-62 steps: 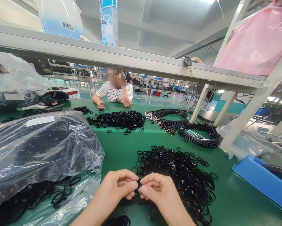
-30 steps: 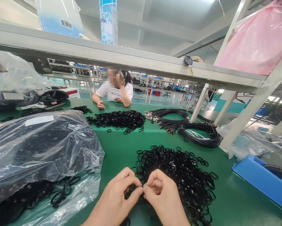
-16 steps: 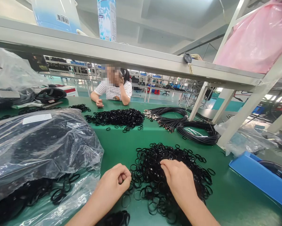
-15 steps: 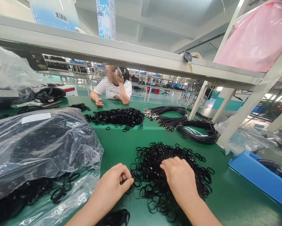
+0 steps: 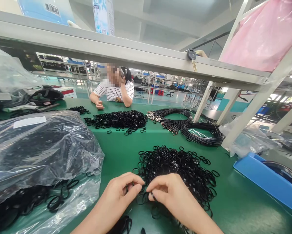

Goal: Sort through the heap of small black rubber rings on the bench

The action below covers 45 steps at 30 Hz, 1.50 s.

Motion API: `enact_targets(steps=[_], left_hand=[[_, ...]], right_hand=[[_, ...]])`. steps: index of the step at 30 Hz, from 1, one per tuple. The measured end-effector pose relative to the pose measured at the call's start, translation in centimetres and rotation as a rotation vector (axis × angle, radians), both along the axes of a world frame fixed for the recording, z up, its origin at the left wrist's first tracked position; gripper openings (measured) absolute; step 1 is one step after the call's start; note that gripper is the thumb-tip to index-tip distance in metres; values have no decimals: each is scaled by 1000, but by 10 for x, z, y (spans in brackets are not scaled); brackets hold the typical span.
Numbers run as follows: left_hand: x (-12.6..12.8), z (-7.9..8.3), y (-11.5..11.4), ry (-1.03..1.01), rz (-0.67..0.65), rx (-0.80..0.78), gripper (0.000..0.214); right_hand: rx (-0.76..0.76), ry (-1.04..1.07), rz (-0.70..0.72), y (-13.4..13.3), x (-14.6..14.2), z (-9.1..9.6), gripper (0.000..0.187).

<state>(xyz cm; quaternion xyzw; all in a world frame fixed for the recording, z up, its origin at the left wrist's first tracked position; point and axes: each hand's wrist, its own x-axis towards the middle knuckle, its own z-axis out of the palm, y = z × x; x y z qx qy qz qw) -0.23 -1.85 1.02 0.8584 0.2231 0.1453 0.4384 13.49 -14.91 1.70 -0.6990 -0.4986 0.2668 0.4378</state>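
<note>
A heap of small black rubber rings [image 5: 177,169] lies on the green table [image 5: 121,152] in front of me. My left hand [image 5: 120,195] is at the heap's near edge, fingers curled in a pinch on black rings. My right hand [image 5: 169,193] sits beside it, thumb and forefinger pinching a thin black ring. The two hands almost touch at the fingertips. A few more rings lie under my wrists [image 5: 124,224].
A large clear plastic bag [image 5: 38,149] full of black rings fills the left side. A second ring pile [image 5: 116,119] and coiled black cables [image 5: 199,135] lie farther back. A person in a striped shirt [image 5: 116,92] sits across. A blue tray [image 5: 268,182] is at right.
My right hand has pulled back from the heap toward me with a ring pinched, and it has met the left hand again. The view has tilted slightly.
</note>
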Motion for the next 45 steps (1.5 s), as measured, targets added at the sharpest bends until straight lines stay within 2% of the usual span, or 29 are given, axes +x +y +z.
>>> enact_targets(steps=[2,4,6,10,11,12,15,16,17,18,21,23,26,29,33,40,42,45], left_hand=[[0,3,-4,-11,-40,-104,22],[-1,4,-6,-22,-62,-160,24],[-1,5,-7,-27,-64,-177,26],[-1,3,-4,-27,-9,-140,24],[-1,2,-3,-25,-2,-132,24],[0,2,-2,-22,2,-126,23],[1,0,-1,-17,9,-116,22],[1,0,-1,-14,14,-113,21],[1,1,-1,-13,16,-110,21],[1,1,-1,-12,15,-105,21],[0,4,-2,-25,-17,-122,21],[0,5,-3,-30,-56,-169,24],[1,0,-5,-29,-107,-266,24],[2,-8,-4,-29,-80,-287,19],[2,-9,-2,-15,1,-293,19],[7,-2,-5,-114,115,-525,20],[7,-3,-5,-187,185,-643,17],[6,-3,3,-349,300,-836,11]], right_hand=[[-1,170,-82,1,4,1,25],[-19,136,-118,2,8,-1,21],[-4,-77,-145,1,9,-2,26],[90,-702,-248,-5,4,3,44],[73,-769,-200,-6,1,4,43],[36,-792,-87,-6,-4,4,37],[-126,-775,375,-1,-19,-5,16],[-188,-775,474,2,-23,-9,12],[-237,-763,504,4,-25,-13,11],[-269,-721,457,6,-25,-15,10],[-162,-412,119,6,-17,-12,12],[-81,-156,-32,4,-8,-8,13],[-33,138,-65,2,2,-7,12],[15,293,-35,3,6,-11,17],[13,372,-9,6,5,-12,16],[6,489,-119,9,1,-5,20],[8,453,-109,9,-1,-5,18],[9,266,-133,6,0,-4,20]])
